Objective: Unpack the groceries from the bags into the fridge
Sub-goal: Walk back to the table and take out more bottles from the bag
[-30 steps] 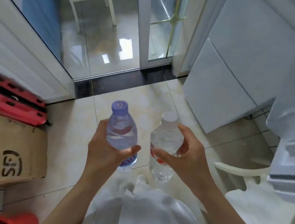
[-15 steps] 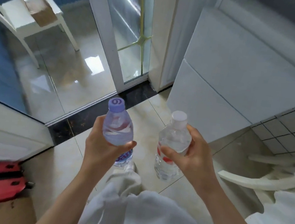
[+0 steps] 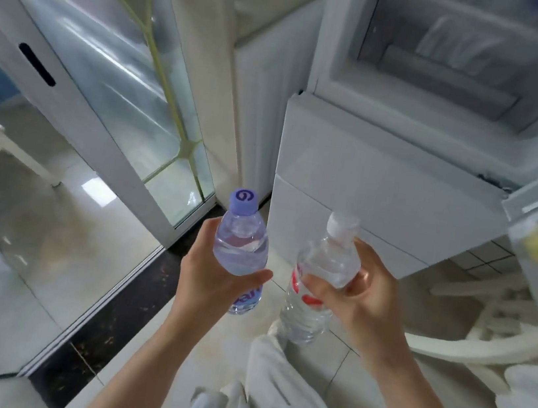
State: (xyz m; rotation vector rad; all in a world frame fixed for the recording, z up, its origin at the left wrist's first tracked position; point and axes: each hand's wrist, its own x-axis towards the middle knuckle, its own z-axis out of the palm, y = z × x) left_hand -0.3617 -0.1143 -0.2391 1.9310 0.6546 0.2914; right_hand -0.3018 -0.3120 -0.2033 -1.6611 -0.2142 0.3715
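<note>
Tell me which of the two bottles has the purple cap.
The bottle in the left hand: purple-capped bottle. The right hand holds the white-capped bottle.

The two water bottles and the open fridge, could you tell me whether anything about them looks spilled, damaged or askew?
Nothing stands out. The left hand holds the purple-capped bottle and the right hand holds the white-capped bottle; both are capped and roughly upright, with no leak visible. The fridge has its upper compartment open.

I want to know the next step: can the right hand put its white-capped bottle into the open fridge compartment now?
Probably yes. The right hand grips the white-capped bottle, and the open compartment lies ahead and above, with nothing seen between them.
</note>
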